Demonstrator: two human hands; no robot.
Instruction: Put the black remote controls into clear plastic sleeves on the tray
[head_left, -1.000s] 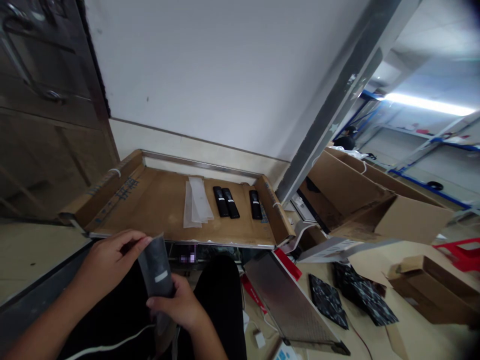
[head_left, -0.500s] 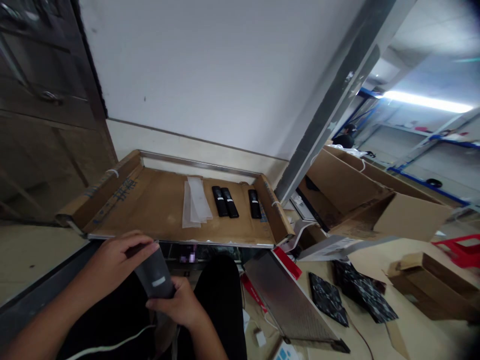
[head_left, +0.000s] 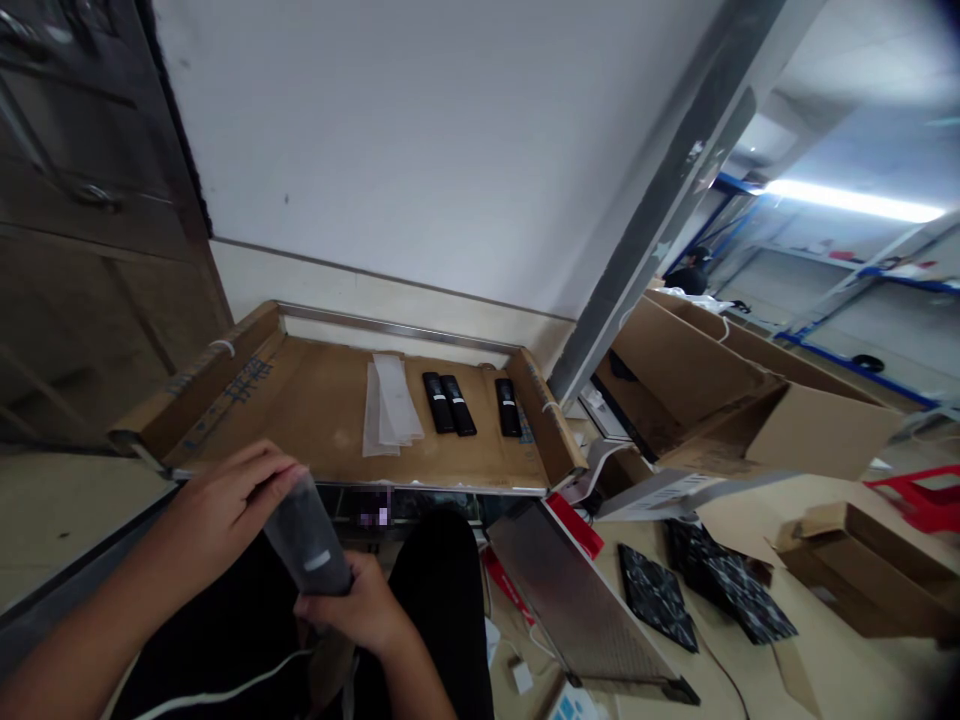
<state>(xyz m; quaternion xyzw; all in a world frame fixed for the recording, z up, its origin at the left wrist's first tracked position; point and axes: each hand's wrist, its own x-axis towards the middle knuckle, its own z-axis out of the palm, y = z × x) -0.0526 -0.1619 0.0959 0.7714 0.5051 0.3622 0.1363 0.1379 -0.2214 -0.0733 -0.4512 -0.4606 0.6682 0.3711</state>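
The left hand (head_left: pixel 217 510) pinches its fingers on the top edge of a clear plastic sleeve (head_left: pixel 306 535) with a dark remote inside, while the right hand (head_left: pixel 358 605) grasps the sleeve's lower end; the sleeve is tilted, held above the person's dark-clad lap, just in front of the surface. Beyond it lies a flattened cardboard tray (head_left: pixel 315 420) carrying a few empty sleeves (head_left: pixel 390 405), two black remotes (head_left: pixel 448 403) lying side by side and touching, and a third remote (head_left: pixel 508 407) apart to their right. Open cardboard boxes (head_left: pixel 735 400) stand farther right.
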